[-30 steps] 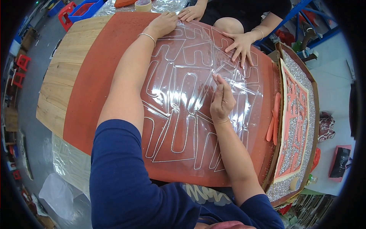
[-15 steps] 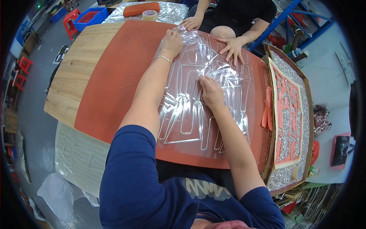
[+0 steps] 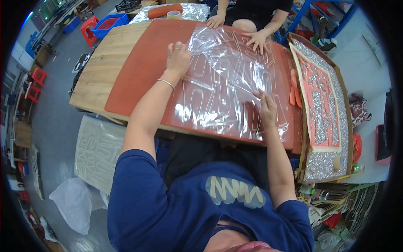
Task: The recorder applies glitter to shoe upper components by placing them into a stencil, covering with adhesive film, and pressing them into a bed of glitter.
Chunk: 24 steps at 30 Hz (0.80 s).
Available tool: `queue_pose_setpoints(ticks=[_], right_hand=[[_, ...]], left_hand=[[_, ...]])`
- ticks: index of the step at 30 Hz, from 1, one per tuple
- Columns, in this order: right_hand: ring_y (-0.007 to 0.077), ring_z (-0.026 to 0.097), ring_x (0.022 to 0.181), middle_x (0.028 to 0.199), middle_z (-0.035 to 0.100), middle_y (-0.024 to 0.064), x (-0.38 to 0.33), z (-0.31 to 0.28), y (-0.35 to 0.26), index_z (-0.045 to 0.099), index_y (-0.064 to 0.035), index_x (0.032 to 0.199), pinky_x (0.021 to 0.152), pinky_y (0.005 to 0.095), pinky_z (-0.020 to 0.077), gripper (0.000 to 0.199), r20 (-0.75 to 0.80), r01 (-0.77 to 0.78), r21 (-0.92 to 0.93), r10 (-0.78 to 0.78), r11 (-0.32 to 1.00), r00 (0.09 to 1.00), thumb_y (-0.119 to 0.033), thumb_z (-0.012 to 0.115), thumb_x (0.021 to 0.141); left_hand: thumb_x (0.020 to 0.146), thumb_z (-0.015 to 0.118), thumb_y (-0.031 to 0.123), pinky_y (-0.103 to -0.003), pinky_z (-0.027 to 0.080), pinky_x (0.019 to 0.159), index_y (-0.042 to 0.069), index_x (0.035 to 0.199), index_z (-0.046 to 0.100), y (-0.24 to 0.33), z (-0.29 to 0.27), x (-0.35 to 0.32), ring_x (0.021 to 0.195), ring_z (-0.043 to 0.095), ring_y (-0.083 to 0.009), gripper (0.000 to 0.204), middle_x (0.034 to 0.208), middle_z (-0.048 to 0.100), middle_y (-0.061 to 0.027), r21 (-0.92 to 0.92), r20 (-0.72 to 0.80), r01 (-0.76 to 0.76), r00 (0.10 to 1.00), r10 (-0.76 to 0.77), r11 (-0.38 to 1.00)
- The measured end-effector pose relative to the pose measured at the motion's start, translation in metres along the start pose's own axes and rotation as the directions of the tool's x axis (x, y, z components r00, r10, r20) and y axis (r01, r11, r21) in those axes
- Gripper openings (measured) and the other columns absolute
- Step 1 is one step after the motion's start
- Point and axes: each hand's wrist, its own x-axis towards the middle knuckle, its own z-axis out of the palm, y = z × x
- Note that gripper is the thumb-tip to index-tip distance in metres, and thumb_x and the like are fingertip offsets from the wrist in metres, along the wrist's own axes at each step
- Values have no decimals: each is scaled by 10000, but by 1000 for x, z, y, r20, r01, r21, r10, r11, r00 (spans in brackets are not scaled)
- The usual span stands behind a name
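A clear plastic film [image 3: 226, 107], shiny and creased, lies over the red-brown sheet [image 3: 134, 80] on the table. Thin looped outlines show through it. My left hand [image 3: 178, 62], with a bracelet at the wrist, is closed at the film's left edge, its fingers curled on the plastic. Over the film's right part, my right hand [image 3: 267, 110] pinches a raised fold between thumb and fingers. Across the table a co-worker's one hand [image 3: 216, 21] rests at the film's far edge, and the other hand [image 3: 257, 40] lies spread on its far right corner.
Bare wooden boards [image 3: 94, 71] form the table's left end. On the right stands a tray of silvery glitter [image 3: 312, 166] with red shapes. Tape [image 3: 174, 15] and an orange roll [image 3: 165, 11] lie at the back. A pale moulded sheet [image 3: 96, 147] sits lower left.
My left hand has come nearer and left along the film's edge. My right hand has moved right and nearer, lifting a fold. The film's creases have shifted, and the view has tilted.
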Motion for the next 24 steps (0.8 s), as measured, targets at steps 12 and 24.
queue_pose_setpoints(ticks=[12, 24], right_hand=[[261, 630, 1041, 1003, 683, 170, -221, -75, -91, 594, 55, 1104, 1002, 390, 405, 243, 294, 196, 16, -191, 981, 936, -11, 419, 948], [319, 637, 1030, 1066, 658, 189, -175, -80, -162, 632, 1, 1043, 922, 430, 487, 239, 514, 772, -38, -650, 634, 559, -66, 591, 816]], left_hand=[[771, 625, 125, -498, 245, 1040, 51, 817, 594, 7, -233, -234, 1093, 442, -279, 93, 986, 531, -86, -214, 41, 82, 996, -75, 973], [762, 702, 119, -458, 295, 1050, 61, 845, 558, -25, -198, -374, 1242, 409, -352, 176, 1285, 518, -157, -234, 443, 513, 812, -379, 826]])
